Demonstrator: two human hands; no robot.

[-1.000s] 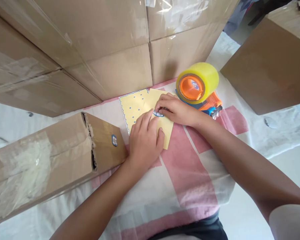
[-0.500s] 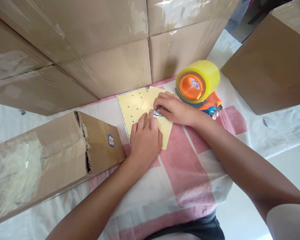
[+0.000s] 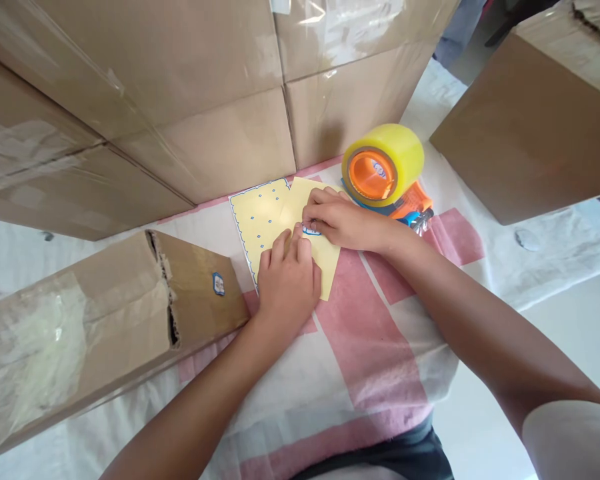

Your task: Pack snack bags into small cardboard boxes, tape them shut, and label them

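A yellow sticker sheet (image 3: 256, 215) with small blue marks and a scalloped blue edge lies on the cloth. Overlapping its right side is a plain yellow sheet (image 3: 329, 267), which bears a blue-edged label (image 3: 311, 231). My left hand (image 3: 289, 277) lies over both sheets with its fingers spread, fingertips close to the label. At the label's upper left, the thumb and fingers of my right hand (image 3: 330, 217) are pinched together; whatever they hold is too small to make out.
A yellow tape roll (image 3: 405, 160) on an orange and blue dispenser (image 3: 414, 200) stands right of the sheets. Stacked cartons (image 3: 210, 147) rise behind. A box with a label (image 3: 200, 287) is at left, another carton (image 3: 525, 127) at right.
The whole view has shifted slightly, so the sheets, tape roll and right carton appear a little further left. Both hands keep nearly the same places on the sheets.
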